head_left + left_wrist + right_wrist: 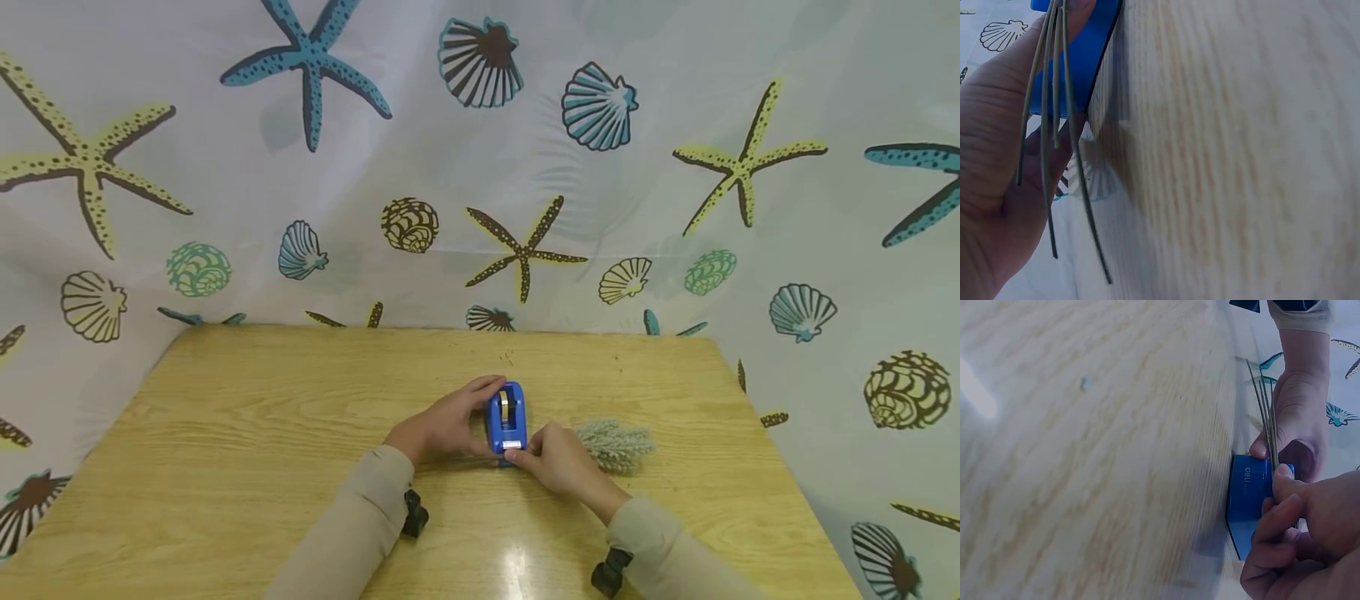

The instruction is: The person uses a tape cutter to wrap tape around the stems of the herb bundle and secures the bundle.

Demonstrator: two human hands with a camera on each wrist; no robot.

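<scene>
A blue tape dispenser [507, 436] with a tape roll [504, 407] in it stands on the table. My left hand [448, 427] grips the dispenser from its left side, fingers toward the far end and thumb low near the front. A bunch of dried flowers [617, 446], pale grey-green and bushy, shows beyond my right hand [562, 463]. Thumb and fingers of that hand pinch its thin stems [1266, 412] right by the dispenser's front end. In the left wrist view the stems [1047, 125] stick out past the dispenser toward my left side.
The wooden table [262, 417] extends around both hands. Behind and beside it hangs a white cloth [360, 167] printed with starfish and shells. Small dark specks lie near the table's far edge. Black wrist straps [415, 514] sit on both sleeves.
</scene>
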